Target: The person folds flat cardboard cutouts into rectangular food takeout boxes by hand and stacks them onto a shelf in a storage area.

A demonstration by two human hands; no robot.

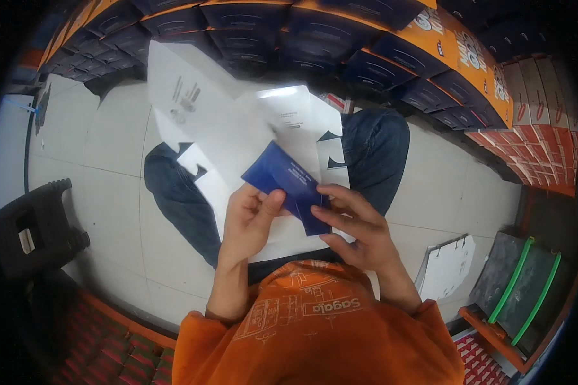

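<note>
Both my hands hold a dark blue folded cardboard piece (282, 172) with small pale print, tilted in front of my lap. My left hand (250, 215) is closed on its lower left edge, thumb on top. At its right end my right hand (361, 221) grips it, with the fingers along a narrow end flap (315, 215). Underneath, a large white cardboard box blank (228, 147) lies opened out across my legs. It has notched tabs at both sides, and its far left panel stands up, slightly blurred. The fingers of my left hand are partly hidden behind the blue piece.
Stacked dark blue and orange boxes (315, 38) form a wall ahead, with red and white boxes (536, 122) at the right. Flat white blanks (446, 266) lie on the tiled floor near a dark case with green strips (510, 282). A black stool (38, 224) stands left.
</note>
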